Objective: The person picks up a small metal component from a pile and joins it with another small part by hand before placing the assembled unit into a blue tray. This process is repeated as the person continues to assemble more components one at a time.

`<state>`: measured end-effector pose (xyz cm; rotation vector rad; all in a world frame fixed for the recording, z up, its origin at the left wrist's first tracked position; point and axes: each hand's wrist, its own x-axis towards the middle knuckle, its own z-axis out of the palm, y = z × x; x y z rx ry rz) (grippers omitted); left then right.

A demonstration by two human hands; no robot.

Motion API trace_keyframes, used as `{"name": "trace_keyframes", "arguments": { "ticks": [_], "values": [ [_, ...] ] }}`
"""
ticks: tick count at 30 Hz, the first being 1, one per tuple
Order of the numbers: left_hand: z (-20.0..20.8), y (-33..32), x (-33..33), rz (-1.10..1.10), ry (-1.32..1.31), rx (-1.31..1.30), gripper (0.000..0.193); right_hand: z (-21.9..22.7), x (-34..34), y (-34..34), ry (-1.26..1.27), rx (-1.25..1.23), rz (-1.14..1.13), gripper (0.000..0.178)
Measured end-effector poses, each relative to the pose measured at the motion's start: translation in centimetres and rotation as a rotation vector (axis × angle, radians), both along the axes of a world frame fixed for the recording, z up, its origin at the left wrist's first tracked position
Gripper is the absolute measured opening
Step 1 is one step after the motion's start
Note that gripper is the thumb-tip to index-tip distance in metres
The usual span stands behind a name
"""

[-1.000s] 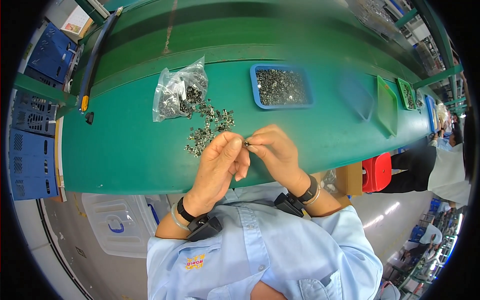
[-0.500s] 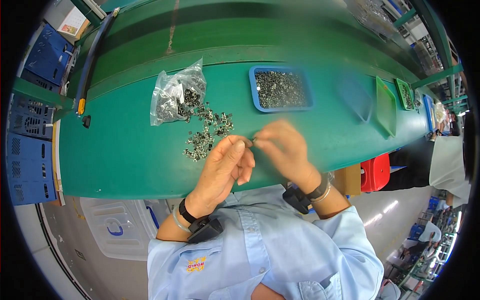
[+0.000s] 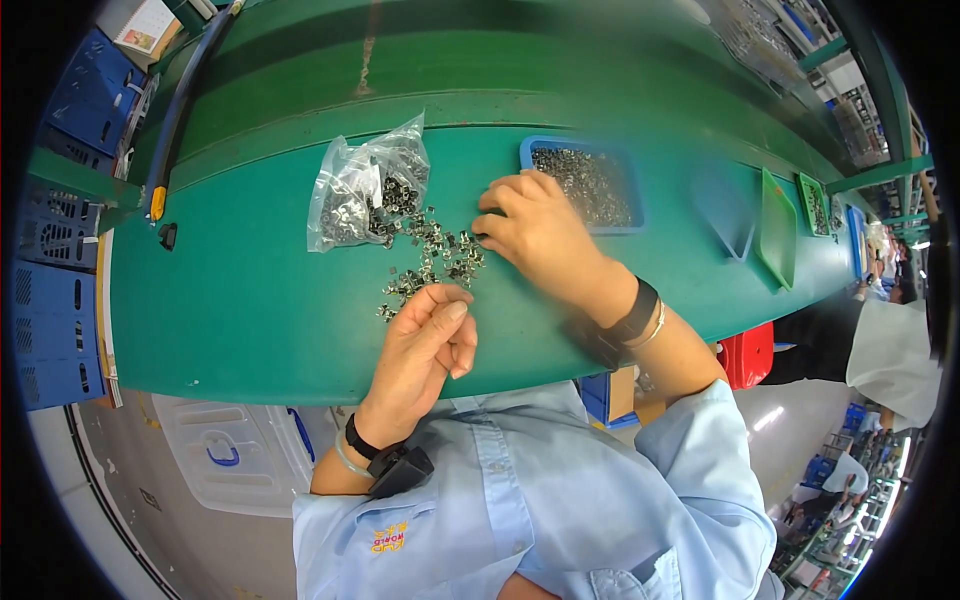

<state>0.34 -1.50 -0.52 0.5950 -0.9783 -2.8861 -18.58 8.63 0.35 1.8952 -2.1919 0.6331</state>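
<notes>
See small metal parts (image 3: 432,242) strewn in a loose patch across the middle of the green tabletop (image 3: 250,320), trailing from a clear plastic bag (image 3: 340,205) down to the left hand (image 3: 420,340). Notice more of them inside the bag, slumped just behind the patch. At the patch's right edge, see the right hand (image 3: 545,235), palm down, fingers bent and bunched toward the thumb; cannot tell of any part in that grip. At the near end, see the left hand with thumb and forefinger almost together, other fingers curled; cannot tell of anything pinched there either. Beyond the right hand, find a blue tray (image 3: 615,230) full of similar parts. Farther right, make out a green tray (image 3: 776,230) and a smaller green tray (image 3: 805,200). Below the tabletop, see a red stool (image 3: 748,358) on the right and a clear lidded box (image 3: 225,450) on the left. At far left, see stacked blue crates (image 3: 55,335).
</notes>
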Motion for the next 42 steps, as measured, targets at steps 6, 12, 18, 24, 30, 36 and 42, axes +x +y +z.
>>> {"name": "trace_keyframes", "arguments": {
  "ticks": [6, 12, 18, 24, 30, 36, 42],
  "values": [
    [0.3, -0.3, -0.4, 0.016, -0.007, -0.070, 0.017, 0.3, 0.3, 0.8, -0.128, -0.019, 0.026, 0.022],
    [1.0, 0.3, -1.4, -0.008, -0.017, -0.203, 0.021, 3.0, 3.2, 2.7, -0.259, -0.066, 0.079, 0.023],
    [0.9, 0.7, -1.5, -0.051, 0.002, -0.120, 0.018, 2.9, 4.3, 3.6, -0.328, -0.149, 0.062, 0.025],
    [0.8, 0.9, -1.2, -0.084, 0.054, -0.022, 0.015, 2.5, 4.9, 4.3, -0.377, -0.198, 0.033, 0.026],
    [1.6, 1.1, -1.2, -0.090, 0.015, -0.085, 0.016, 2.7, 5.3, 4.5, -0.255, -0.196, 0.020, 0.025],
    [1.4, 1.0, -1.3, -0.097, -0.022, -0.120, 0.018, 3.2, 6.0, 4.5, -0.269, -0.194, -0.024, 0.025],
    [1.0, 0.9, -1.1, -0.107, 0.025, -0.028, 0.017, 2.6, 6.2, 5.0, -0.380, -0.237, -0.085, 0.027]
  ]
}}
